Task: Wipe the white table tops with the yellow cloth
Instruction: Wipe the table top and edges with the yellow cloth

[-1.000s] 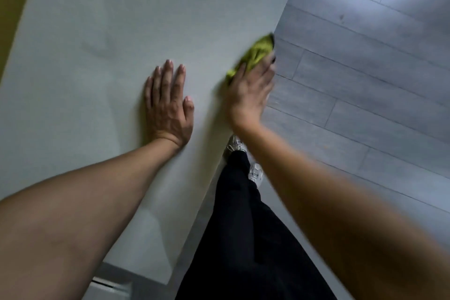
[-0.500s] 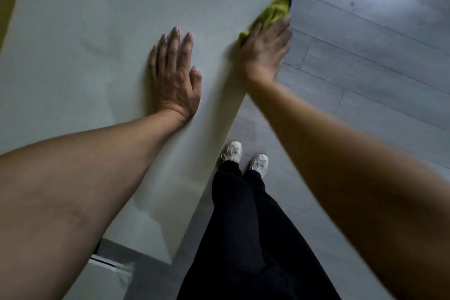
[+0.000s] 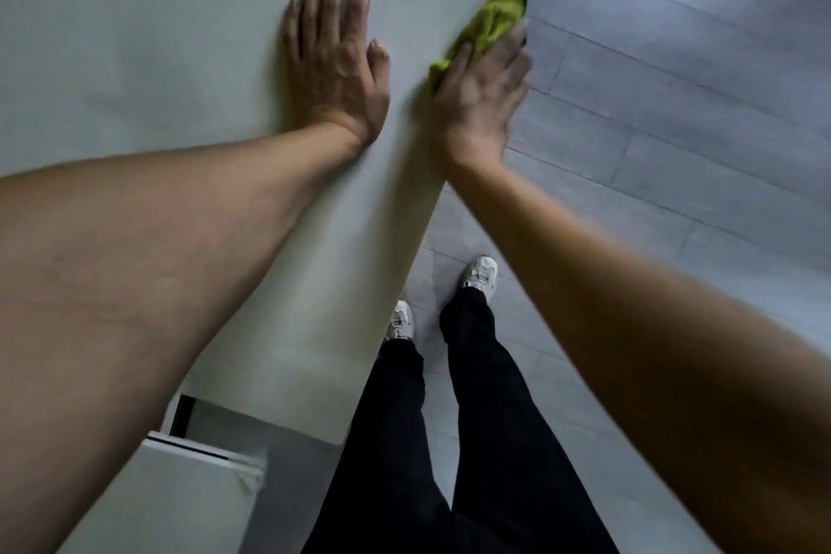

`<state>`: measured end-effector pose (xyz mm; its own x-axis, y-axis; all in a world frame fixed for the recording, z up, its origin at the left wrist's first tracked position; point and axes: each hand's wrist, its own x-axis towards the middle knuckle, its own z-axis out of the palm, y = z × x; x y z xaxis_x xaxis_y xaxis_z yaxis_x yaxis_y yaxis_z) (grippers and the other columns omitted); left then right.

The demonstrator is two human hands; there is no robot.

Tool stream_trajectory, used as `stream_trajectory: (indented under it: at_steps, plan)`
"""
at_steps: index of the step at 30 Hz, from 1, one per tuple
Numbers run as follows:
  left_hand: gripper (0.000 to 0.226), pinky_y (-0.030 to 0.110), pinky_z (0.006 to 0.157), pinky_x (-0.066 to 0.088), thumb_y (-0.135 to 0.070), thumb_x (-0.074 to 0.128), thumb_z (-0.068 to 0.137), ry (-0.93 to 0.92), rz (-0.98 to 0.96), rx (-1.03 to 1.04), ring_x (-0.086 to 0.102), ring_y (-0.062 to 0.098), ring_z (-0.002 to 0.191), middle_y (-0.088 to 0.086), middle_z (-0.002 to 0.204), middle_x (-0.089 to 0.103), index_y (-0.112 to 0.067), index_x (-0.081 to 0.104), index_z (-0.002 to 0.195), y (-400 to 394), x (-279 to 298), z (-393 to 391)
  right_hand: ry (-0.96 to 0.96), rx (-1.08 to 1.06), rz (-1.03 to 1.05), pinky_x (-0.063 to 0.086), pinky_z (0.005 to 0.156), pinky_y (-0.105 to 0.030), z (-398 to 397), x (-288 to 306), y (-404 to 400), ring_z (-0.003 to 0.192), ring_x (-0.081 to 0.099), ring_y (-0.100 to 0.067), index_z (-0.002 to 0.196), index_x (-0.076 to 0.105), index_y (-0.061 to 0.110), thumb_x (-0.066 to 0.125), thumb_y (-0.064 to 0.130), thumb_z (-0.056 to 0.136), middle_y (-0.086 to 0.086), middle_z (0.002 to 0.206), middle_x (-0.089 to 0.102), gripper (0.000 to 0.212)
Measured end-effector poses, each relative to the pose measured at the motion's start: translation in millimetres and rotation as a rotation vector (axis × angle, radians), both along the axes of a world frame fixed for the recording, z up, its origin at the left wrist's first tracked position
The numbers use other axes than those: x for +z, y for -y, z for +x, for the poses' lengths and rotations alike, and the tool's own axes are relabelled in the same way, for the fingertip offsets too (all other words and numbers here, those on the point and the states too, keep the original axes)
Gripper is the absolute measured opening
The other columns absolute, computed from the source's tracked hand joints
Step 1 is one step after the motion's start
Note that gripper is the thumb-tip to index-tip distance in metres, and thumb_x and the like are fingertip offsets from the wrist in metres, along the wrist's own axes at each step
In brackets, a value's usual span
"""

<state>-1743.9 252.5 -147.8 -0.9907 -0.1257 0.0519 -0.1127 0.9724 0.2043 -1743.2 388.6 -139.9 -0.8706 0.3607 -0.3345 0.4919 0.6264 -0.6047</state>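
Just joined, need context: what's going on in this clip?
A person is wiping a white table top with a yellow cloth. The right hand presses the cloth against the table's right edge, next to the grey plank floor; the hand is motion-blurred. The left hand lies flat on the table, fingers straight, holding nothing. The person stands beside the table in black trousers and white shoes.

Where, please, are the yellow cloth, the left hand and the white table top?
yellow cloth (image 3: 490, 25), head view, bunched middle.
left hand (image 3: 335, 67), head view, back of hand.
white table top (image 3: 157, 36), head view, bare surface.
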Motion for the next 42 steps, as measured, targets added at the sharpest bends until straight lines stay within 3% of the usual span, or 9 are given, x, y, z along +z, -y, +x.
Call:
stream_trajectory:
  at_steps: [3, 8, 13, 16, 23, 26, 31, 37, 42]
  plan:
    - [0.071, 0.038, 0.130, 0.005, -0.044, 0.030, 0.097, 0.038, 0.013, -0.019, 0.017, 0.026, 0.161, 0.006, 0.173, 0.022, -0.024, 0.029, 0.165, 2.1, 5.3, 2.7, 0.006, -0.002, 0.001, 0.015, 0.120, -0.046, 83.1, 2.9, 24.2, 0.146, 0.022, -0.036, 0.160, 0.000, 0.009, 0.032, 0.039, 0.107, -0.015, 0.164, 0.016, 0.069]
    - [0.069, 0.038, 0.131, 0.004, -0.044, 0.029, 0.100, 0.104, 0.050, -0.094, 0.016, 0.028, 0.161, 0.012, 0.172, 0.023, -0.018, 0.030, 0.164, 7.0, 15.4, 14.7, 0.032, 0.024, 0.063, 0.028, 0.113, -0.046, 199.9, 13.7, 56.3, 0.135, 0.035, -0.036, 0.159, 0.005, 0.005, 0.034, 0.038, 0.106, -0.019, 0.156, 0.028, 0.069]
    - [0.064, 0.048, 0.130, 0.014, -0.029, 0.042, 0.098, 0.004, 0.051, -0.186, 0.029, 0.037, 0.156, 0.018, 0.168, 0.032, -0.011, 0.041, 0.159, 22.9, 11.5, 106.4, 0.064, -0.033, 0.049, 0.019, 0.114, -0.043, 175.5, 10.9, 57.1, 0.141, 0.028, -0.034, 0.160, 0.002, 0.008, 0.031, 0.039, 0.107, -0.016, 0.160, 0.022, 0.069]
    - [0.064, 0.052, 0.128, 0.020, -0.024, 0.049, 0.095, -0.059, 0.093, -0.103, 0.036, 0.040, 0.152, 0.019, 0.165, 0.038, -0.010, 0.045, 0.157, 34.4, 5.8, 176.1, 0.052, -0.053, 0.050, 0.027, 0.113, -0.045, 124.5, 10.2, 43.0, 0.138, 0.030, -0.035, 0.160, 0.002, 0.010, 0.029, 0.042, 0.107, -0.013, 0.160, 0.021, 0.067]
    - [0.059, 0.053, 0.128, 0.017, -0.028, 0.041, 0.103, -0.059, 0.030, 0.085, 0.030, 0.038, 0.155, 0.015, 0.168, 0.033, -0.015, 0.041, 0.160, 40.5, 6.1, 292.8, -0.008, -0.041, 0.057, 0.033, 0.113, -0.046, 46.8, 2.9, 16.9, 0.137, 0.035, -0.027, 0.158, 0.010, 0.009, 0.028, 0.041, 0.107, -0.008, 0.153, 0.029, 0.062]
    - [0.058, 0.053, 0.128, 0.016, -0.030, 0.039, 0.103, -0.091, 0.037, 0.125, 0.030, 0.038, 0.155, 0.013, 0.168, 0.036, -0.018, 0.044, 0.159, 38.6, 1.8, 294.0, -0.034, -0.047, 0.022, 0.033, 0.113, -0.046, 69.7, 6.0, 23.1, 0.136, 0.034, -0.027, 0.158, 0.010, 0.010, 0.029, 0.040, 0.107, -0.008, 0.153, 0.028, 0.062]
    - [0.059, 0.053, 0.128, 0.018, -0.029, 0.041, 0.099, -0.116, 0.028, 0.117, 0.036, 0.039, 0.152, 0.014, 0.165, 0.040, -0.017, 0.048, 0.156, 41.8, -5.0, 289.9, 0.009, -0.082, -0.118, 0.012, 0.119, -0.040, 193.6, 8.9, 60.2, 0.146, 0.022, -0.033, 0.160, 0.003, 0.011, 0.031, 0.037, 0.108, -0.014, 0.161, 0.019, 0.065]
    - [0.056, 0.052, 0.126, 0.022, -0.026, 0.039, 0.101, -0.159, 0.017, 0.100, 0.040, 0.039, 0.150, 0.013, 0.163, 0.043, -0.019, 0.050, 0.155, 45.9, -7.9, 288.8, 0.044, -0.033, -0.296, 0.026, 0.118, -0.055, 356.5, 16.0, 95.7, 0.143, 0.026, -0.032, 0.159, -0.005, 0.023, 0.031, 0.042, 0.105, -0.009, 0.156, 0.021, 0.068]
    - [0.058, 0.052, 0.127, 0.022, -0.021, 0.039, 0.098, -0.136, 0.032, 0.100, 0.039, 0.039, 0.150, 0.012, 0.164, 0.042, -0.019, 0.050, 0.156, 47.4, -6.7, 289.9, 0.112, -0.120, -0.396, 0.017, 0.119, -0.042, 317.6, 18.7, 82.7, 0.145, 0.022, -0.036, 0.160, 0.003, 0.012, 0.037, 0.031, 0.106, -0.018, 0.159, 0.019, 0.066]
